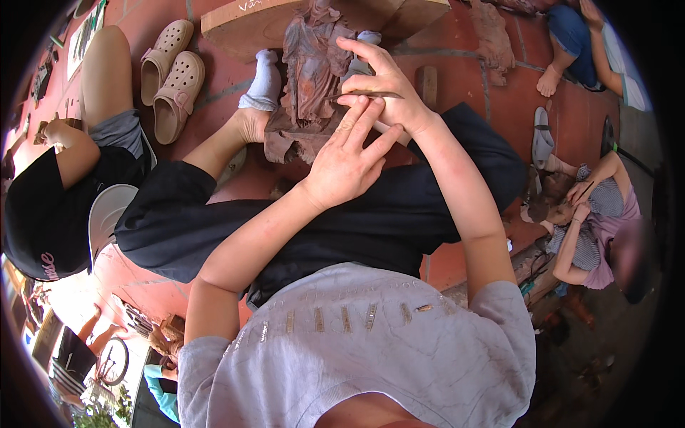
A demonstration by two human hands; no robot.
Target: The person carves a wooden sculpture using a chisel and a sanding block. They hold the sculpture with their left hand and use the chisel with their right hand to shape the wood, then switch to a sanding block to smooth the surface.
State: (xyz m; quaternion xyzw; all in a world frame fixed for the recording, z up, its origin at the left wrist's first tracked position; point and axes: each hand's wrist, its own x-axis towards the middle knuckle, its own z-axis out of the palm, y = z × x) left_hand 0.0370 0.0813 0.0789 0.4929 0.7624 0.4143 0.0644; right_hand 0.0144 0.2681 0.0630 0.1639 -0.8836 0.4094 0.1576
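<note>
A reddish-brown carved wooden statue of a robed figure stands on its block base between my feet. My right hand is beside the statue, pinching a thin dark carving tool that lies crosswise, its index finger stretched out toward the far side. From the near side my left hand reaches up with fingers extended, their tips resting against the tool and the right hand's fingers. The tool's left end comes close to the statue's side; whether it touches the wood I cannot tell.
Beyond the statue lies a thick wooden block. Beige clogs sit left on the red tile floor. A person in a black cap sits close at left; another person works at right. Another carved piece lies at the far right.
</note>
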